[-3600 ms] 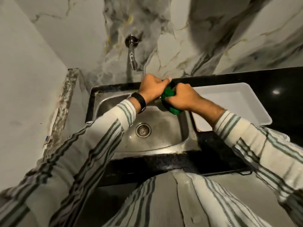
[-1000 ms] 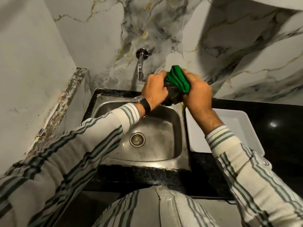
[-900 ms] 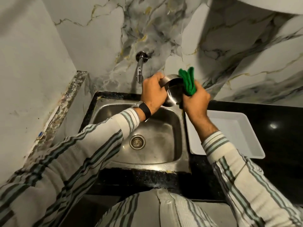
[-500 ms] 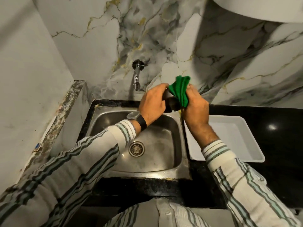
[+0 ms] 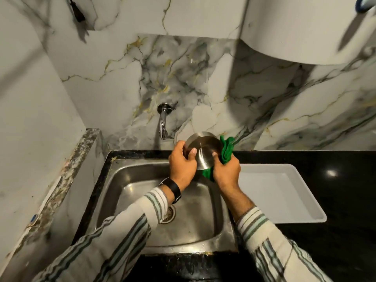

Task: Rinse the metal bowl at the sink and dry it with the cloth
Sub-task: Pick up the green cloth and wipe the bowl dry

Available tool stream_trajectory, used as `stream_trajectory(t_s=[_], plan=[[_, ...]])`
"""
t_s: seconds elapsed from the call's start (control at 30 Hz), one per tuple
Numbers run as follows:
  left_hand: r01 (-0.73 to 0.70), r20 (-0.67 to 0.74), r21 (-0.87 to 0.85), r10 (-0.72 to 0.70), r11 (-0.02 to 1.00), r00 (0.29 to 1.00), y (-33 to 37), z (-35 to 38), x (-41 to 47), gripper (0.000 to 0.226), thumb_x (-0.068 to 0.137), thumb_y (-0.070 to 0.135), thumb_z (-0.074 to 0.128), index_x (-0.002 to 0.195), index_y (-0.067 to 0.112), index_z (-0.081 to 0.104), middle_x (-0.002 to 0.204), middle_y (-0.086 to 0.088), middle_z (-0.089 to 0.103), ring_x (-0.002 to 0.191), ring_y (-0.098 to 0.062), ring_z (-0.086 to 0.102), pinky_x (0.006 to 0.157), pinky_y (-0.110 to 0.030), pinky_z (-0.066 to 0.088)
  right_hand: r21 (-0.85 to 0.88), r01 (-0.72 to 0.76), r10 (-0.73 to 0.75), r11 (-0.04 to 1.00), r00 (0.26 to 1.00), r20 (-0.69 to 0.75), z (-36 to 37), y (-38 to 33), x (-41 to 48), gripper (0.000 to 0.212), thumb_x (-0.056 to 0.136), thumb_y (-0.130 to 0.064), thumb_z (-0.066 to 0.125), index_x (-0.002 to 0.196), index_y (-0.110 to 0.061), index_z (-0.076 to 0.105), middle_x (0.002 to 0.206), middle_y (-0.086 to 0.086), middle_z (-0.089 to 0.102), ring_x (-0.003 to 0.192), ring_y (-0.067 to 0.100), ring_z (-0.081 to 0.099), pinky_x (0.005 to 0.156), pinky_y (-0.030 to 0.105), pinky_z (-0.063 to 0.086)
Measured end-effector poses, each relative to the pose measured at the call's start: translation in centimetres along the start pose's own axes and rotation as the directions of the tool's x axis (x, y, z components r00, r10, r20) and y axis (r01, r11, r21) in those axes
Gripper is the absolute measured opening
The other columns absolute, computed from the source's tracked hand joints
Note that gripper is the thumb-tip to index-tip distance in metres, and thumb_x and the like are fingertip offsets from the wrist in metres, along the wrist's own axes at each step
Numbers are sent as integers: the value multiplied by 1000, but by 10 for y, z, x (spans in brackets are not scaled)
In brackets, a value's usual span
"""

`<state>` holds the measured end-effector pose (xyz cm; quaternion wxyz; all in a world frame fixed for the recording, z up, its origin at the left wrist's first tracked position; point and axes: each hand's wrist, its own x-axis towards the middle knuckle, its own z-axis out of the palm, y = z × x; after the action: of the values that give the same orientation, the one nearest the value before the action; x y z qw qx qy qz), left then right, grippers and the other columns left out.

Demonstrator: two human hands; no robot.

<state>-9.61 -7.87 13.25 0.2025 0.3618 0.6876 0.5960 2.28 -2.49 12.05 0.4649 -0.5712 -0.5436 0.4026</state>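
Both hands work above the sink's (image 5: 142, 200) far right corner. Left hand (image 5: 182, 162) grips the metal bowl (image 5: 204, 151), apparently base toward the camera. Right hand (image 5: 225, 171) clamps the green cloth (image 5: 226, 150) against the bowl's right side. Tap (image 5: 163, 123) beyond.

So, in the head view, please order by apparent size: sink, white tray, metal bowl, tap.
1. sink
2. white tray
3. metal bowl, though it is held nearer the camera
4. tap
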Motion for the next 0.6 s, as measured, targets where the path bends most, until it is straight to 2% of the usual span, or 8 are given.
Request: stream_trajectory(t_s=[0.07,0.17,0.27,0.33,0.4,0.43,0.5,0.6], plan=[[-101,32,110,98,989,995,2,-6,3,17,99,9,74,115,6,69,103,-14,78,95,-34,72,90,-41,62,-165,116,-112,979,993,32,-8,-3,8,13,98,-13,73,111,-10,75,89,-5,70,94,23,73,76,20,49],[-295,186,289,249,911,951,7,-14,14,28,94,1,70,121,10,71,106,-10,79,96,-29,71,90,-36,58,-406,336,-291,850,941,169,-18,-9,19,34,90,-2,70,120,-18,70,99,2,77,92,25,74,79,30,59],[-254,148,283,220,925,964,9,-15,24,18,95,-6,72,107,7,72,92,-3,75,87,-21,68,83,-33,59,-314,379,-316,870,920,232,-24,-15,29,53,88,-13,81,138,-25,66,115,-4,79,106,16,75,93,27,59],[-126,35,214,121,969,992,7,-11,28,14,99,-3,72,102,11,69,90,1,72,83,-16,66,78,-26,53,-127,211,-174,969,952,252,-26,-14,29,69,79,-26,95,141,-18,65,124,-5,77,115,11,72,106,29,56],[-4,-84,107,13,994,996,6,-3,32,17,101,2,73,99,16,63,84,3,66,75,-16,61,69,-21,46,143,-75,20,987,936,352,-24,-4,21,65,78,-13,95,135,-7,66,127,9,77,121,28,73,108,45,57],[39,-128,58,-32,998,991,6,3,33,17,100,5,74,98,16,62,83,3,63,73,-17,58,64,-18,43,272,-238,97,932,890,446,-20,3,13,56,81,-2,91,132,-3,68,127,17,76,122,37,72,105,51,59],[93,-169,-19,-95,995,981,7,15,33,16,98,10,77,96,16,62,82,3,63,73,-18,58,58,-12,42,409,-515,184,753,762,621,-17,20,-3,41,89,10,79,128,1,70,127,27,73,116,41,74,90,49,66],[172,-148,-75,-181,982,972,3,28,35,15,97,11,78,95,16,64,90,-2,70,82,-21,64,68,-21,49,462,-666,243,585,688,684,-28,45,-2,29,103,1,63,132,3,66,130,33,69,101,38,76,78,43,68]])
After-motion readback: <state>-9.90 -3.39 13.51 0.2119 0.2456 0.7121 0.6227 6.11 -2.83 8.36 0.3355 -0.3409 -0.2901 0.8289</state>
